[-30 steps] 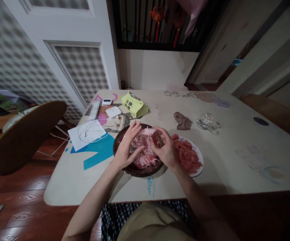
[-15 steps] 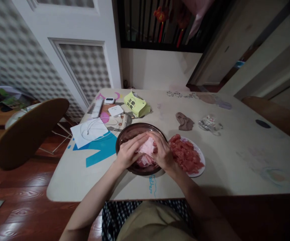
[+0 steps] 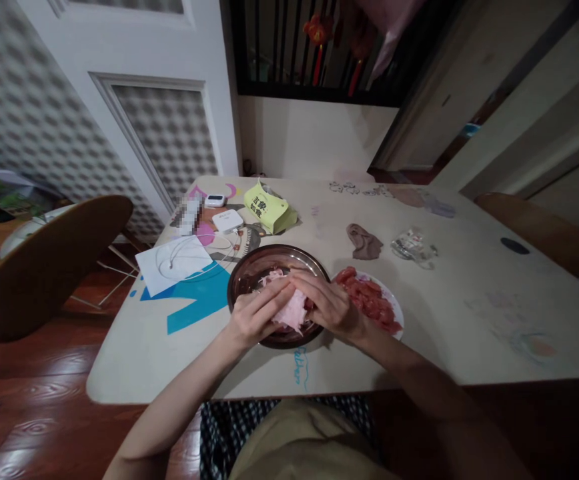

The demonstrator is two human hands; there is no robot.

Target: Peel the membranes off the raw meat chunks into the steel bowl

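Note:
A round metal bowl [image 3: 246, 267] stands near the table's front edge. Over it, a pale pink piece of meat [image 3: 292, 312] is gripped between my left hand [image 3: 259, 312] and my right hand [image 3: 330, 307], with the fingertips meeting above it. The fingers of both hands are bent round the meat. More pale meat shows in the bowl behind my fingers. Touching or close to the bowl's right side is a white plate [image 3: 396, 307] heaped with red meat pieces [image 3: 367, 299], partly behind my right hand.
On the table [image 3: 134, 360] lie a yellow-green bag [image 3: 269, 210], a brown cloth [image 3: 363, 241], a clear plastic item [image 3: 412, 245], a white sheet [image 3: 169, 267] with a cable, and small white devices. Chairs stand left and right.
The pale meat has turned and now hangs lower toward the front of the bowl. My right hand has tilted flatter and covers more of the plate's left side. The view has shifted slightly.

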